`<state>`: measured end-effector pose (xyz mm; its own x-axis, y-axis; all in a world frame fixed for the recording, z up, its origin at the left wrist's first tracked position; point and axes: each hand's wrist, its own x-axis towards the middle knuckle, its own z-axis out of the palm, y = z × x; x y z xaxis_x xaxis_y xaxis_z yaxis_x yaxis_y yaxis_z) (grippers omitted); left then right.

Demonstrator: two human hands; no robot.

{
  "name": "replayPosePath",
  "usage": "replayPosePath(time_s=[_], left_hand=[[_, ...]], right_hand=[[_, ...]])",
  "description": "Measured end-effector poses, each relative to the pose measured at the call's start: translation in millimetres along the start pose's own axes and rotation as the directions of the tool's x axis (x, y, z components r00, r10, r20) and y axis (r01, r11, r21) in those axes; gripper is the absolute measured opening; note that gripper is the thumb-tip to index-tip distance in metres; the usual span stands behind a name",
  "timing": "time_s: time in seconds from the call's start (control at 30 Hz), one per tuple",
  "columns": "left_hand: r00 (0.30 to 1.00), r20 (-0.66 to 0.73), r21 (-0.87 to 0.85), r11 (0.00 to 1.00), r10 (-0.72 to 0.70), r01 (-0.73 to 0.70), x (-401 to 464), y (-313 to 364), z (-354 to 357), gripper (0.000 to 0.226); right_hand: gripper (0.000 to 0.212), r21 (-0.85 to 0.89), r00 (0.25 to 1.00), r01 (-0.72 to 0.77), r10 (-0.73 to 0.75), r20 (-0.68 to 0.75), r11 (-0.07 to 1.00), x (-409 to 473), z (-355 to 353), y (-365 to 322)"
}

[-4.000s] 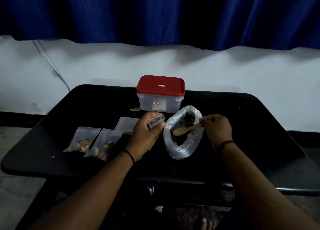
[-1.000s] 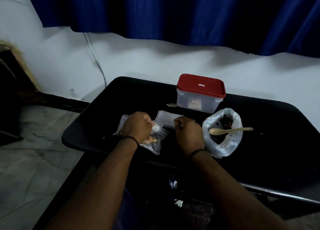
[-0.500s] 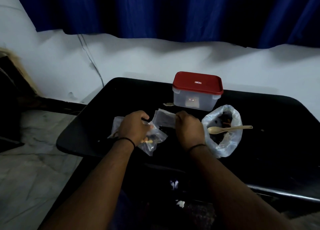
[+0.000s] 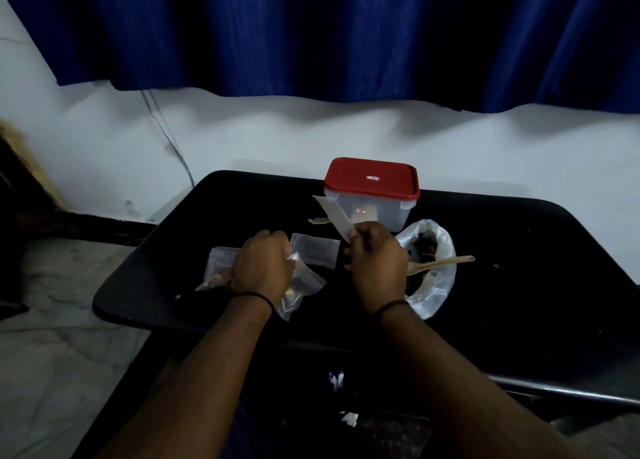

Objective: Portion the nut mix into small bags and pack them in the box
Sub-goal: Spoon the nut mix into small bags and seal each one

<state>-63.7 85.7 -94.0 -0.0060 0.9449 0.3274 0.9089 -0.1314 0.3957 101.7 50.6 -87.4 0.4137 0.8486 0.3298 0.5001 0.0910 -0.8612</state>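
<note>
Table (image 4: pixel 519 285), black, fills the middle of the frame; at its far centre stands the box (image 4: pixel 372 202), red lid on, and right of centre slumps the big nut mix bag (image 4: pixel 438 285) with a spoon (image 4: pixel 440 264) across its mouth. Left of centre lie filled small bags (image 4: pixel 301 285). These look light, limp and slippery, so pinching a top edge seems best. The left hand (image 4: pixel 261 268) curls on one filled bag; the right hand (image 4: pixel 377 263) pinches an empty bag (image 4: pixel 337 218), lifted toward the box.
</note>
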Motion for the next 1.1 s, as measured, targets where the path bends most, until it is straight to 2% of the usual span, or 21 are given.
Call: replayPosePath(time_s=[0.03, 0.1, 0.17, 0.27, 0.33, 0.4, 0.47, 0.5, 0.53, 0.6, 0.7, 0.8, 0.87, 0.93, 1.1], left_hand=[[1.0, 0.01, 0.028, 1.0, -0.012, 0.012, 1, -1, 1, 0.005], [0.999, 0.035, 0.043, 0.999, -0.027, 0.025, 3, -3, 3, 0.012], [0.998, 0.06, 0.014, 1.0, -0.013, 0.012, 2, 0, 3, 0.011], [1.0, 0.015, -0.114, 0.993, 0.018, -0.016, 2, 9, 4, 0.005], [0.995, -0.091, -0.286, 0.956, 0.043, -0.068, 0, 18, 5, 0.018], [0.993, -0.12, -0.569, 0.821, -0.019, -0.053, -2, 32, 1, 0.026], [0.997, 0.015, -0.823, 0.565, -0.082, 0.059, -3, 45, -5, 0.019], [0.993, 0.095, -0.884, 0.452, -0.071, 0.117, -3, 48, -7, 0.015], [0.986, 0.159, -0.907, 0.387, -0.045, 0.164, -4, 49, -7, 0.014], [0.974, 0.226, -0.921, 0.325, -0.003, 0.215, -6, 50, -7, 0.014], [0.975, 0.224, -0.921, 0.328, 0.001, 0.211, -7, 53, -7, 0.011], [0.974, 0.225, -0.919, 0.329, -0.016, 0.218, -9, 58, -6, 0.007], [0.975, 0.221, -0.926, 0.306, -0.034, 0.22, -10, 60, -6, 0.006], [0.978, 0.206, -0.926, 0.316, -0.029, 0.205, -13, 62, -7, 0.006], [0.977, 0.208, -0.89, 0.424, 0.053, 0.166, -20, 71, -2, 0.009]], right_hand=[[0.01, 0.025, 1.0, 0.001, -0.001, 0.007, 1.0, 0, -1, 1], [0.008, 0.051, 1.0, 0.003, -0.004, 0.014, 0.999, -1, -5, 2], [0.009, 0.083, 1.0, -0.011, 0.01, 0.012, 0.996, -2, -10, 2], [0.014, 0.168, 0.998, -0.069, 0.067, 0.018, 0.983, -1, -20, -2], [0.014, 0.253, 0.994, -0.107, 0.102, 0.035, 0.962, -1, -28, -7], [0.016, 0.285, 0.992, -0.128, 0.116, 0.058, 0.95, 0, -37, -9], [0.017, 0.243, 0.991, -0.122, 0.104, 0.086, 0.962, 2, -43, -4], [0.018, 0.203, 0.992, -0.101, 0.082, 0.1, 0.974, 4, -46, 0], [0.02, 0.151, 0.992, -0.065, 0.048, 0.115, 0.986, 6, -49, 3], [0.021, 0.038, 0.988, 0.033, -0.038, 0.148, 0.999, 10, -54, 9], [0.013, -0.187, 0.971, 0.202, -0.172, 0.166, 0.961, 13, -59, 14], [0.007, -0.351, 0.955, 0.281, -0.298, 0.007, 0.893, 14, -59, 11], [0.006, -0.31, 0.942, 0.308, -0.334, -0.034, 0.9, 11, -57, 5], [0.011, -0.172, 0.957, 0.286, -0.29, 0.006, 0.942, 6, -53, -2], [0.016, 0.1, 0.984, 0.128, -0.138, 0.11, 0.987, -1, -48, -5]])
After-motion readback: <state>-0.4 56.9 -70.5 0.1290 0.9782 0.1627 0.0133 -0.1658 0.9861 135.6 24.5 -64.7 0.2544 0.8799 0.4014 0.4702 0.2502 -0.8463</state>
